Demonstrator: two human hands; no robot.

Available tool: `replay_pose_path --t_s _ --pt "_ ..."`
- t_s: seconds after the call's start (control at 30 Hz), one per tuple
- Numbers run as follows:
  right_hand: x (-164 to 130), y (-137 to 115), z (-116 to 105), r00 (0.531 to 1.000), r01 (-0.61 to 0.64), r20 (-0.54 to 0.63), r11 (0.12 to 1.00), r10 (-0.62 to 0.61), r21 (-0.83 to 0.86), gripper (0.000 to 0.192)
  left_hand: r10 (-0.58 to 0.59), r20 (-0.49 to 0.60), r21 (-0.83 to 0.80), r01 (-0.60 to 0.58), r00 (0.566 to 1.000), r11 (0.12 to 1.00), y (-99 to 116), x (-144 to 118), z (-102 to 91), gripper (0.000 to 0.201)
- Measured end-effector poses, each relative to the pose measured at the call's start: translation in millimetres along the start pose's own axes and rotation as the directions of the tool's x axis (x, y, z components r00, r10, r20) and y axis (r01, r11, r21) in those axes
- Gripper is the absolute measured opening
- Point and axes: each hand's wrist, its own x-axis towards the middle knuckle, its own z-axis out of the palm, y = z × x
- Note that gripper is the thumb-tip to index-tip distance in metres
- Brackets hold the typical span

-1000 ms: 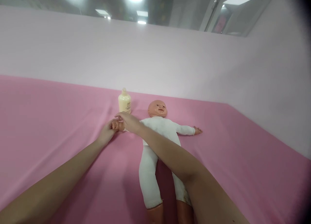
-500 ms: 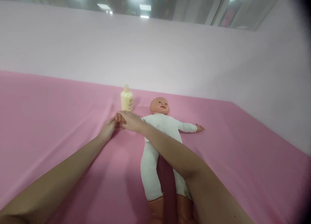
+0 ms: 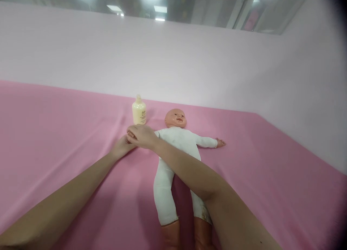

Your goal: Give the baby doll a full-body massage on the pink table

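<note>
While the doll [image 3: 180, 138] is being supported face up on the pink sheet [image 3: 89, 116], legs nearest, its middle is being partly hidden by the right forearm [image 3: 187, 170]. Farther off, one small doll hand [image 3: 131, 134] is being clasped between the left hand [image 3: 122, 146] and the right hand [image 3: 143, 136], both being closed around it. Near the sheet's far edge, the doll's head [image 3: 175, 118] and, just beyond the hands, an upright cream bottle [image 3: 139, 112] are being borne; behind, the sheet is being bordered by a pale wall [image 3: 162, 62].

Small lines of dark print [image 3: 143, 117] are marking the pale yellow bottle [image 3: 136, 112], no characters being legible.
</note>
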Motion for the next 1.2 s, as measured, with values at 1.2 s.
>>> replay_pose_path --t_s 1.2 --pt "-7.1 -7.0 -11.7 0.994 -0.104 -0.032 0.988 0.108 0.116 0.026 0.001 0.048 0.056 -0.004 0.999 0.998 3.1 -1.7 0.8 0.041"
